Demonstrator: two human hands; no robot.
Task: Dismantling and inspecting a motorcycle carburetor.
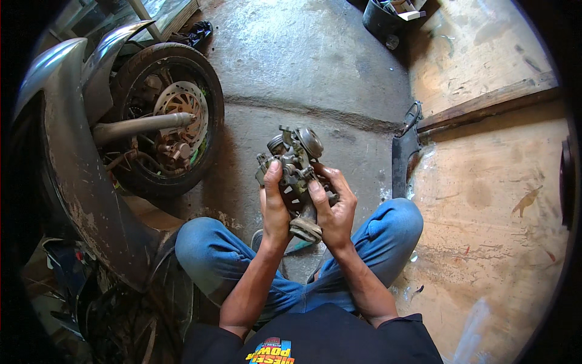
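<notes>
Between my two hands, above my lap, is a grimy metal carburetor [297,159] with round caps, small levers and a wide round mouth at its lower end. My left hand [274,206] grips its left side, the thumb lying along the top of the body. On the opposite side, my right hand [335,206] is wrapped round it with the thumb pressed on the front and the fingers behind. Most of my fingertips are hidden by the part.
At the left stands a motorcycle front wheel [213,121] with a brake disc [197,100] and scuffed dark bodywork [79,176]. A black plastic panel [401,161] leans by the stained wooden boards [485,182] at the right. A dark bucket [381,23] stands at the far right.
</notes>
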